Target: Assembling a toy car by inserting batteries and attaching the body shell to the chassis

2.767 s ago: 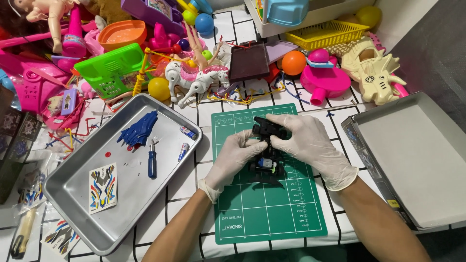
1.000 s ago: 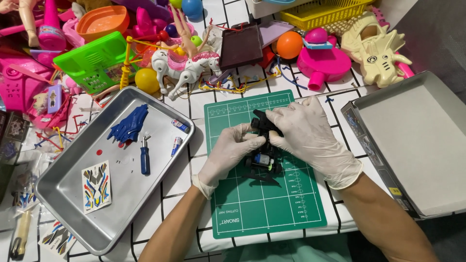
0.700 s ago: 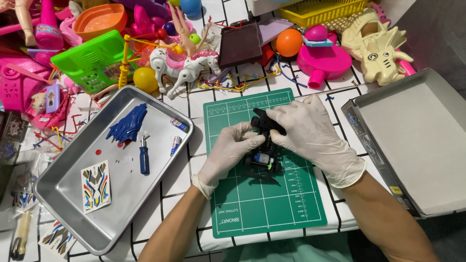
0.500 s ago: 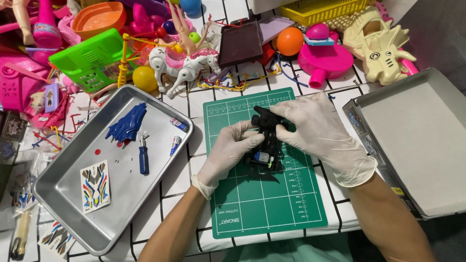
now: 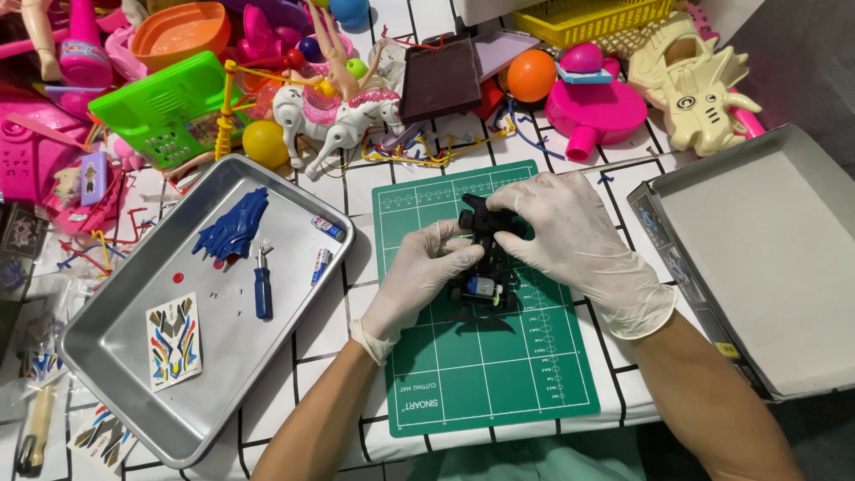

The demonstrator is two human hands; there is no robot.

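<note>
Over the green cutting mat, left hand and right hand each kept a closed grip on the black toy car chassis; steadier support low on the mat seemed advisable.

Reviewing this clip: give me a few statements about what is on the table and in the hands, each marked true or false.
1. Both gloved hands, left hand and right hand, grip the black toy car chassis over the green cutting mat. True.
2. The blue-handled screwdriver is in the right hand. False: it lies in the metal tray.
3. A sticker sheet lies in the same tray. True.
4. The blue car body shell sits on the cutting mat. False: it is in the metal tray.
5. The orange ball lies beyond the mat, among the toys. True.
</note>
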